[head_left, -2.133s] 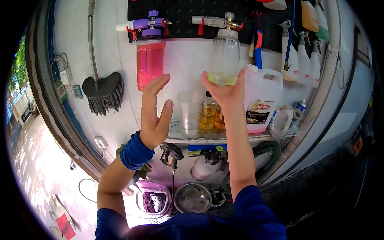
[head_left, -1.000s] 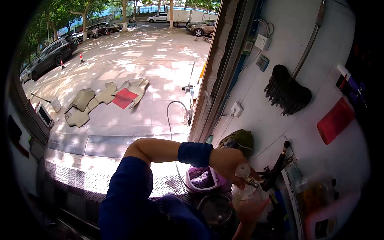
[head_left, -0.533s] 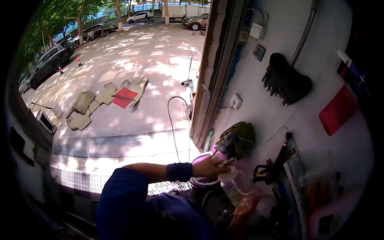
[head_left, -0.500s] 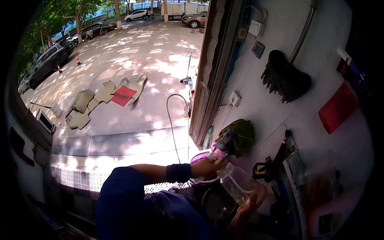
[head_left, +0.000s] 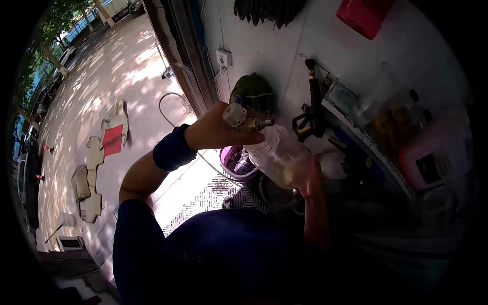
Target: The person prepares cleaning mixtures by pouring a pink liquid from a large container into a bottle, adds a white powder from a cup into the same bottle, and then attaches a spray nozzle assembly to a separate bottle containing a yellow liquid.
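Note:
My left hand [head_left: 213, 129] is closed around a sprayer head [head_left: 258, 122] with a brass threaded fitting and a clear knob-like part. Its fingers are by the wide, threaded mouth of a clear plastic bottle [head_left: 277, 157]. Lower down, my right hand [head_left: 306, 175] grips that bottle near its base, blurred by motion. The bottle tilts with its mouth toward the left hand. Whether the head touches the mouth I cannot tell. Below stands a purple bucket [head_left: 223, 161] with cloths in it.
A black spray gun [head_left: 312, 114] and a green bag-like item [head_left: 252, 94] are by the white wall. Right of the hands, a shelf edge [head_left: 368, 140] runs near bottles and a pink jug [head_left: 409, 160]. Outside lie beige mats [head_left: 91, 206] with a red cloth [head_left: 113, 140].
The view has swung right and down. My left hand has turned, bringing the brass fitting into sight above the bottle mouth. The tube seen in the bottle before no longer shows clearly.

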`<state>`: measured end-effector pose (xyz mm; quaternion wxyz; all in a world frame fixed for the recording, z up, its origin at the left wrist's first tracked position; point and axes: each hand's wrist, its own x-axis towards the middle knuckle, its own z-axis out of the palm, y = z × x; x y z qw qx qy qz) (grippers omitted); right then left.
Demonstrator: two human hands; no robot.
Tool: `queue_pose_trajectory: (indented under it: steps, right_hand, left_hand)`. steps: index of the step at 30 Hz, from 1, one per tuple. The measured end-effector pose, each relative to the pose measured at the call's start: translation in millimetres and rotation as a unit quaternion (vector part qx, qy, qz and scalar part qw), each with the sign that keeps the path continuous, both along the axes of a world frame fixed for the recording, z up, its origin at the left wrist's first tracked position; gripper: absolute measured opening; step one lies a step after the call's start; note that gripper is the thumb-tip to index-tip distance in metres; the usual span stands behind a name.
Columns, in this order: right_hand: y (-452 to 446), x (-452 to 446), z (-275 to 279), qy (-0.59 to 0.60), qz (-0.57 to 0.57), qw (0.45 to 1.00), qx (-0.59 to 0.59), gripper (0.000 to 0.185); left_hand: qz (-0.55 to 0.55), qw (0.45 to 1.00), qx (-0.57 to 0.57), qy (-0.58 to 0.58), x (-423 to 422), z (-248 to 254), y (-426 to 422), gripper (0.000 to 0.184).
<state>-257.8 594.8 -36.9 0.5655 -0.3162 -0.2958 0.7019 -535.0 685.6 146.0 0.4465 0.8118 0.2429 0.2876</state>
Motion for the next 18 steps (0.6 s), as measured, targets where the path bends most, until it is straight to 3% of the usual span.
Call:
queue_pose_trajectory:
  steps: [1, 2, 3, 5, 6, 7, 9, 10, 11, 12, 14, 15, 16, 18]
  right_hand:
    - [-1.1, -8.3, 19.2, -0.031, -0.034, 0.989, 0.143, 0.072]
    - [-5.1, -15.9, 39.5, -0.066, -0.064, 0.954, 0.285, 0.071]
    - [-9.6, -21.8, 47.8, -0.07, -0.081, 0.954, 0.28, 0.071]
    - [-15.3, -27.6, 55.7, 0.143, -0.178, 0.941, 0.252, 0.081]
    - [-15.1, -21.8, 50.1, 0.18, -0.166, 0.963, 0.111, 0.085]
    - [-16.3, -14.0, 41.1, 0.183, -0.179, 0.96, 0.11, 0.085]
    - [-18.0, 3.2, 27.7, 0.153, 0.029, 0.987, 0.039, 0.074]
    - [-23.9, 5.6, 33.3, 0.143, 0.048, 0.986, 0.065, 0.076]
    - [-25.6, 6.2, 27.7, 0.144, 0.041, 0.986, 0.07, 0.076]
    - [-25.3, 5.3, 17.9, -0.005, -0.07, 0.995, 0.071, 0.077]
    - [-33.1, 0.0, 30.3, -0.152, -0.187, 0.969, 0.063, 0.079]
    - [-42.5, -4.8, 64.9, 0.096, -0.123, 0.986, 0.062, 0.074]
    - [-49.9, -7.2, 83.1, 0.338, -0.051, 0.938, 0.061, 0.071]
    - [-54.1, -3.1, 66.6, 0.34, -0.022, 0.937, 0.078, 0.071]
  left_hand:
    - [0.021, 0.996, -0.007, 0.084, 1.4, 19.0, -0.1, 0.049]
    - [0.033, 0.997, -0.031, 0.063, 4.6, 25.6, 0.0, 0.049]
    - [0.034, 0.997, -0.043, 0.055, 9.0, 26.7, 3.1, 0.049]
    - [0.006, 0.999, -0.025, 0.044, 18.3, 28.2, 10.1, 0.05]
    - [-0.023, 0.999, 0.005, 0.043, 23.8, 28.6, 12.7, 0.051]
    - [-0.035, 0.998, 0.004, 0.047, 29.5, 29.6, 12.9, 0.051]
    - [-0.056, 0.993, 0.047, 0.09, 41.0, 37.7, 13.5, 0.053]
    - [-0.065, 0.992, 0.052, 0.092, 44.6, 43.1, 12.9, 0.053]
    - [-0.042, 0.993, 0.053, 0.092, 46.7, 48.6, 10.8, 0.047]
    - [-0.019, 0.994, 0.055, 0.092, 49.0, 53.0, 10.6, 0.042]
    - [-0.055, 0.996, 0.038, 0.061, 56.5, 56.6, 14.7, 0.044]
    - [-0.084, 0.996, 0.018, 0.028, 61.0, 57.6, 15.6, 0.045]
    - [-0.103, 0.992, 0.066, 0.029, 65.6, 60.0, 14.2, 0.047]
    - [-0.128, 0.987, 0.074, 0.062, 80.5, 58.4, 17.5, 0.05]
